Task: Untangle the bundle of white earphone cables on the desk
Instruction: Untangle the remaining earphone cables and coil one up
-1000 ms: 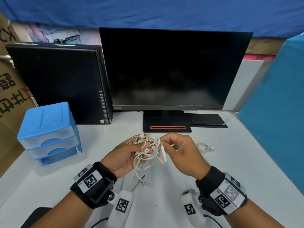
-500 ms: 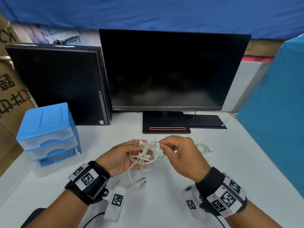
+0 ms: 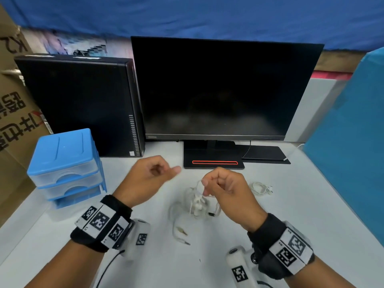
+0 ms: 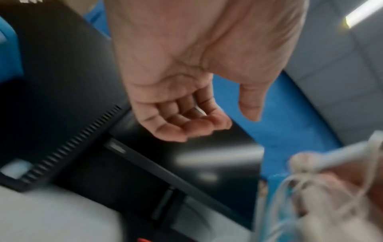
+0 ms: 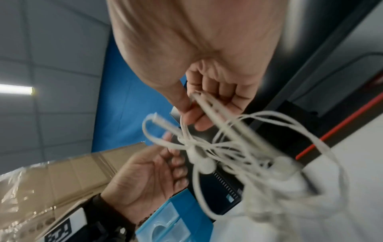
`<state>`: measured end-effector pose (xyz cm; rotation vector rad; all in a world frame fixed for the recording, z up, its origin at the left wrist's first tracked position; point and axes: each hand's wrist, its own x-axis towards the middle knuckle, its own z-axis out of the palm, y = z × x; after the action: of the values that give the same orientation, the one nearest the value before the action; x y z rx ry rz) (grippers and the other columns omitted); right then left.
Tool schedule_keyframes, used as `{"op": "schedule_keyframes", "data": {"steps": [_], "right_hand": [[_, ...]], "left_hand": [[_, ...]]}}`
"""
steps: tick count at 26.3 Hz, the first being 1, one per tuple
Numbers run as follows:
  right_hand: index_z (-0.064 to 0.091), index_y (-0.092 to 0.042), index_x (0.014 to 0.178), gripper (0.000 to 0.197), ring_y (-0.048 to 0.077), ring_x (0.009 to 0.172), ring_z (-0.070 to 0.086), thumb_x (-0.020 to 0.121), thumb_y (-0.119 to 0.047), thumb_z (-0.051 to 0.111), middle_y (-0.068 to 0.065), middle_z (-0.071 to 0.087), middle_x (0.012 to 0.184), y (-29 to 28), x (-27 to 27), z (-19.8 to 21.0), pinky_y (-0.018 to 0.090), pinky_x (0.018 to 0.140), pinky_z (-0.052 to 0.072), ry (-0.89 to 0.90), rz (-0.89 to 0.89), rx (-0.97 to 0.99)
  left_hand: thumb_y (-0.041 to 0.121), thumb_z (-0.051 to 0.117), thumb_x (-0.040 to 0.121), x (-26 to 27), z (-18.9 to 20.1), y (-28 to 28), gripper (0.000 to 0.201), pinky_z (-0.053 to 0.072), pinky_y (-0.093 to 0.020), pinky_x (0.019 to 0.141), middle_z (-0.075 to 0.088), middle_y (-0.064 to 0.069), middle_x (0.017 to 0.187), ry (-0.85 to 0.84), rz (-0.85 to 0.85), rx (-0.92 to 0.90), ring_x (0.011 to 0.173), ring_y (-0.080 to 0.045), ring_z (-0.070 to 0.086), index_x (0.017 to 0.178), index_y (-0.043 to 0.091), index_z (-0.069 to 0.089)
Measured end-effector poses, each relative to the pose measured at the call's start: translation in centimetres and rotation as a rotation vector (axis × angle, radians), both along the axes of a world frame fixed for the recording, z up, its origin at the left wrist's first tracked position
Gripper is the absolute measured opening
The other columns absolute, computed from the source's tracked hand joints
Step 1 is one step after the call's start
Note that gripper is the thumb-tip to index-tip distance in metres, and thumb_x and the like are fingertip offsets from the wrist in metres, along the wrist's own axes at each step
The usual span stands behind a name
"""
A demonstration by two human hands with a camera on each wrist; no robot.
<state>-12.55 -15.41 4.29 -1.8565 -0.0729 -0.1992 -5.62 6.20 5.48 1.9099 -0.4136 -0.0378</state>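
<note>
The tangled bundle of white earphone cables (image 3: 197,202) hangs over the white desk (image 3: 307,208) from my right hand (image 3: 204,187). That hand pinches a strand between thumb and forefinger. In the right wrist view the bundle (image 5: 228,155) dangles just below that right hand (image 5: 194,106), earbuds knotted in its middle. Two jack plugs (image 3: 182,233) trail onto the desk. My left hand (image 3: 164,170) is off to the left, apart from the cables, with loosely curled fingers and nothing in it. The left wrist view shows the left hand (image 4: 186,126) with a bare palm.
A separate coiled white earphone (image 3: 260,189) lies right of my right hand. The monitor stand (image 3: 214,161) is just behind the hands, a black computer case (image 3: 83,104) back left, a blue drawer unit (image 3: 64,165) at left, and a blue panel (image 3: 353,142) at right.
My left hand let go of the bundle and moved up and to the left. The bundle now hangs from my right hand alone, its plugs lying on the desk.
</note>
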Motion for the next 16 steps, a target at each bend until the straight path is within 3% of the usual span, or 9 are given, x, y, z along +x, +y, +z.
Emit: {"op": "schedule_keyframes", "data": {"steps": [3,5,8,13,16], "right_hand": [[0.07,-0.005,0.089,0.011,0.017,0.063,0.062,0.095,-0.009,0.063,0.012,0.071,0.071,0.8,-0.6,0.2,0.029,0.065,0.051,0.124,0.09,0.142],[0.07,-0.006,0.089,0.012,0.017,0.06,0.062,0.096,-0.01,0.061,0.013,0.07,0.069,0.7,-0.8,0.6,0.026,0.062,0.051,0.139,0.08,0.177],[0.063,-0.005,0.088,0.013,0.016,0.053,0.053,0.098,-0.003,0.055,0.007,0.065,0.067,0.2,-0.7,1.4,0.025,0.058,0.047,0.082,0.08,0.245],[0.056,-0.012,0.088,0.016,0.012,0.054,0.043,0.099,-0.002,0.048,0.01,0.073,0.087,-0.5,-0.9,3.1,0.022,0.049,0.031,0.006,0.114,0.417],[0.055,-0.012,0.089,0.015,0.012,0.058,0.049,0.099,-0.003,0.049,0.011,0.075,0.095,-1.0,-0.8,3.4,0.019,0.046,0.032,-0.007,0.084,0.339]], "left_hand": [[0.049,0.086,0.059,-2.5,0.5,-2.9,0.05,0.052,-0.031,0.069,0.068,0.0,0.075,0.147,-0.355,0.009,0.068,-0.015,0.06,0.091,0.022,0.061],[0.042,0.088,0.062,-2.7,-0.2,-3.9,0.045,0.055,-0.038,0.07,0.069,0.0,0.075,0.125,-0.316,0.046,0.065,-0.017,0.061,0.093,0.027,0.059],[0.024,0.082,0.076,-1.8,-1.4,-3.5,0.021,0.055,-0.046,0.071,0.068,0.004,0.073,0.106,-0.253,0.084,0.061,-0.016,0.06,0.089,0.028,0.066],[0.029,0.078,0.082,-1.6,-2.8,-2.4,0.005,0.044,-0.018,0.061,0.066,0.012,0.078,0.052,-0.328,0.302,0.058,-0.007,0.052,0.086,0.03,0.075],[0.026,0.079,0.08,-1.7,-2.5,-2.7,0.008,0.039,-0.011,0.064,0.065,0.007,0.092,-0.015,-0.276,0.171,0.077,-0.008,0.057,0.074,0.027,0.073]]}}
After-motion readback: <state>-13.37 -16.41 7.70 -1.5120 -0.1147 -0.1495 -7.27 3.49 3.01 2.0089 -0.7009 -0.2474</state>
